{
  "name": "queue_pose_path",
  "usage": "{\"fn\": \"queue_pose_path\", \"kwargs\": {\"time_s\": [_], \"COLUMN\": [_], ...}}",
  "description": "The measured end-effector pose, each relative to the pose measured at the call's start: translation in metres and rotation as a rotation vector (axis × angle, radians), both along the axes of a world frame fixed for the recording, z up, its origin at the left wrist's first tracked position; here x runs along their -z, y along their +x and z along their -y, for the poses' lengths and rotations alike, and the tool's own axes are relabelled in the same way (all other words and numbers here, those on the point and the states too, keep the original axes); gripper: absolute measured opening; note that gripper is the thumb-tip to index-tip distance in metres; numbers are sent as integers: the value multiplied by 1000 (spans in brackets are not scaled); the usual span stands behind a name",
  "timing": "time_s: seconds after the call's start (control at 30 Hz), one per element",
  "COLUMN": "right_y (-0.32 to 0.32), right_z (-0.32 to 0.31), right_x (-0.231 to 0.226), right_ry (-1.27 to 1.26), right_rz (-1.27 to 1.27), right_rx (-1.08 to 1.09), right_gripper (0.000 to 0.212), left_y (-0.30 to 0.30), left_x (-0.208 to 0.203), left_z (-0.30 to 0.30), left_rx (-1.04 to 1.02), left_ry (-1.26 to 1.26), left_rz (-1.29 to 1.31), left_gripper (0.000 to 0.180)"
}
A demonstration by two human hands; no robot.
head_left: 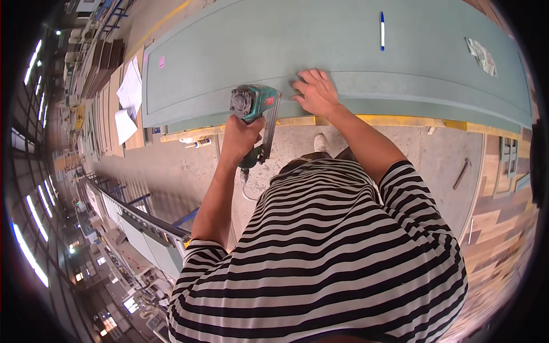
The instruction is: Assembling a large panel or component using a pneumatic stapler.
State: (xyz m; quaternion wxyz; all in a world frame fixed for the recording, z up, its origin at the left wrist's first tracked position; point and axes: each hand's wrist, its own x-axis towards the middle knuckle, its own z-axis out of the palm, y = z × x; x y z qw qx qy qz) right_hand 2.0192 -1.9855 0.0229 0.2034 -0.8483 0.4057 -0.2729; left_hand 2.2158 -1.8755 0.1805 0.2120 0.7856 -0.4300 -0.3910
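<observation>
Left hand (245, 130) is grasping the nail gun (264, 99), apparently positioning it; right hand (318, 92), seemingly empty, is touching the panel (257, 46). Firing is probably requiring alignment.

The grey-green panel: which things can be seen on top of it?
On the panel are a blue-and-white pen, a crumpled scrap, a small pink patch and the right hand. Anything beneath that hand or behind the nail gun is hidden.

The left hand (240, 132) grips a nailer (262, 98); the right hand (318, 93) touches a panel (274, 40).
</observation>
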Motion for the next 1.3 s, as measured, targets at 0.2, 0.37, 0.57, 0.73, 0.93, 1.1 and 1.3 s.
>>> {"fn": "queue_pose_path", "kwargs": {"time_s": [0.2,0.37,0.57,0.73,0.93,1.1,1.3], "right_y": [0,0,1,0,-2,-2,-1], "right_z": [2,2,2,1,0,1,3], "right_x": [-4,-6,-3,-3,-1,-5,-2], "right_ry": [9,17,-23,-24,-11,19,-48], "right_rz": [13,-1,43,48,39,35,46], "right_rx": [10,5,5,-2,-7,9,24], "right_gripper": [34,36,39,39,39,42,40], "left_y": [0,-7,-7,-3,14,16,3], "left_x": [14,11,12,17,-8,-4,-3], "left_z": [7,11,13,15,33,56,68], "left_rx": [88,69,92,138,9,65,186], "left_ry": [-71,-48,-12,-75,39,-3,28], "left_rz": [-48,-58,-4,51,-17,-6,47], "left_gripper": [22,23,23,26,29,19,25]}}
